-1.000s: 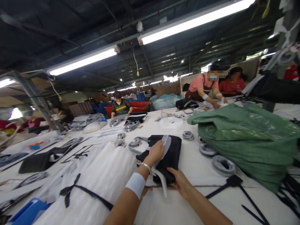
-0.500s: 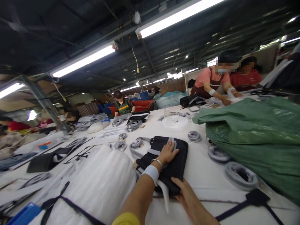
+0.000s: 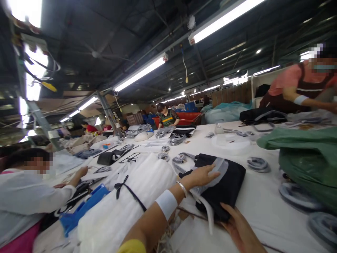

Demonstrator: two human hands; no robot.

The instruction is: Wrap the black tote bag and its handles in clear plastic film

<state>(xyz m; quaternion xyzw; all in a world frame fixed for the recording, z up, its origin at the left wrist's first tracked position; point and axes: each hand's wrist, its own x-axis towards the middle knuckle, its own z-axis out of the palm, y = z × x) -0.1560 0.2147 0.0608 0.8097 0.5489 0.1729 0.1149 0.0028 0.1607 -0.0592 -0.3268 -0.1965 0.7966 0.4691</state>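
A stack of black fabric pieces (image 3: 229, 184) with a grey-white strap lies on the white table (image 3: 260, 200) in front of me. My left hand (image 3: 201, 175) rests flat on top of the stack, fingers stretched out, a bracelet and a white wristband on that arm. My right hand (image 3: 238, 225) presses against the stack's near edge with fingers extended.
A tied bundle of white material (image 3: 126, 207) lies to the left, a blue tray (image 3: 84, 209) beside it. A big green bag (image 3: 308, 158) and grey strap rolls (image 3: 259, 164) sit at right. A person in white (image 3: 28, 196) sits at left; others work across the table.
The view has swung left, bringing the person in white into sight. My left hand slid forward over the black stack; my right hand stays at its near edge.
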